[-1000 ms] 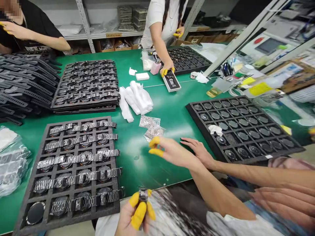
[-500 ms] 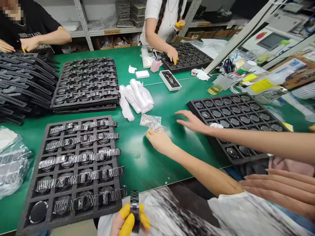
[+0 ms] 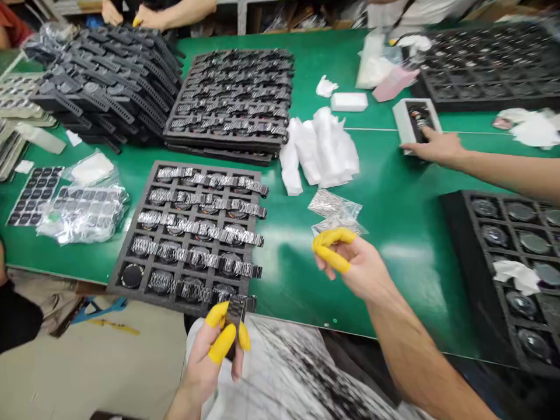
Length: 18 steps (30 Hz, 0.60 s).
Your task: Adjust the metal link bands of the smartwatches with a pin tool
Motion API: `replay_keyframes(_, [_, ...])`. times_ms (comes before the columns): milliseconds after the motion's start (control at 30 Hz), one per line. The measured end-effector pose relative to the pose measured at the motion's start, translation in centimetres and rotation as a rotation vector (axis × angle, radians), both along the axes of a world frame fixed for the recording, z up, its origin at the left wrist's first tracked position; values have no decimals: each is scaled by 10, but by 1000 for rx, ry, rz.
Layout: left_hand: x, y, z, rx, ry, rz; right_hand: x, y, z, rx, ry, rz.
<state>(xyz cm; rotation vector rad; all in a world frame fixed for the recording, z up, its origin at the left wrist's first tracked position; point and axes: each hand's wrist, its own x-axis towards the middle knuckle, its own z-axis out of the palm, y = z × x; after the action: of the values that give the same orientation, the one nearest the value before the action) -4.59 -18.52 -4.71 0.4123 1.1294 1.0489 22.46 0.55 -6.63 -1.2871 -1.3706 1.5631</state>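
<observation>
Bench gap open between trays
Bare green bench top (image 3: 289, 274) runs from foam watch tray (image 3: 199, 204) to right-hand tray (image 3: 464, 251); zip bags (image 3: 335, 213) and white wraps (image 3: 324, 149) block the far side.

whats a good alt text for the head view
Left hand holds a dark link band by a foam tray of watches; right hand hovers near small clear bags on a green table. Farther off, another person's hand touches a white box.

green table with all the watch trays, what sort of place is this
Probably a watch assembly or packing workshop: a dark grey foam tray holds rows of black metal-link watches, small clear plastic bags of thin metal parts lie nearby, and the left hand wears yellow finger covers.
</observation>
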Motion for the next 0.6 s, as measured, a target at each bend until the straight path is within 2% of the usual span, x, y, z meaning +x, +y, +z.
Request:
replay_keyframes(67, [1,4,4,-15,78,54,-35,-37,5,-215,315,83])
replay_keyframes(133, [2,8,7,-9,172,68,-69,-66,9,-411,509,206])
replay_keyframes(200, [2,11,10,13,247,50,-94,-81,11,-526,631,288])
replay_keyframes(300, [0,13,12,50,314,19,-108,-81,13,-615,712,326])
replay_keyframes(433, [-1,12,15,78,355,-4,-106,-72,14,-755,784,402])
replay_keyframes(600, [0,12,16,107,345,-23,-106,-71,5,-881,787,502])
